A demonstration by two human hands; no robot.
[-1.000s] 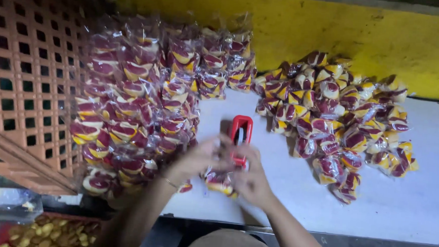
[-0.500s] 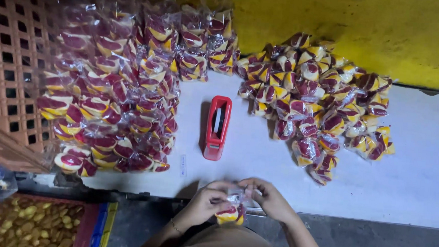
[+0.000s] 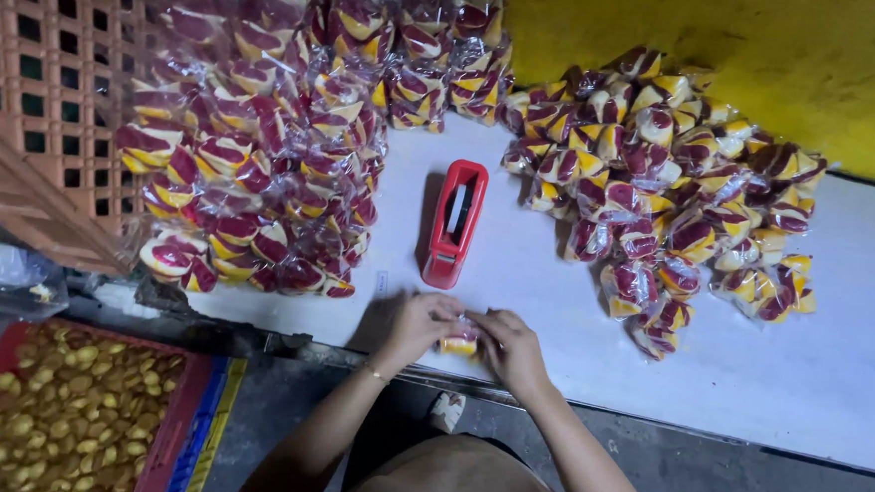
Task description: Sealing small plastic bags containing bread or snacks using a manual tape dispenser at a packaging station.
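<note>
Left hand (image 3: 415,324) and right hand (image 3: 512,345) pinch one small clear packet (image 3: 461,337) (yellow and red sweets inside).

Two packet heaps (image 3: 263,157) – one tape dispenser (image 3: 454,222)

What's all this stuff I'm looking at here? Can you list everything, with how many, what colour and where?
Small packet: one, clear wrap with yellow inside, held between both hands at the table's near edge.
Tape dispenser: one, red, middle of the table.
Left heap of packets: many, clear wrap over red, yellow and white pieces, against the crate.
Right heap of packets: many, same colours, by the wall.
Table: one, white.
Crate: one, orange lattice, far left.
Tray: one, red, lower left, full of small yellow-brown pieces.
Wall: yellow, behind the table.
Left hand: on the packet.
Right hand: on the packet.
</note>
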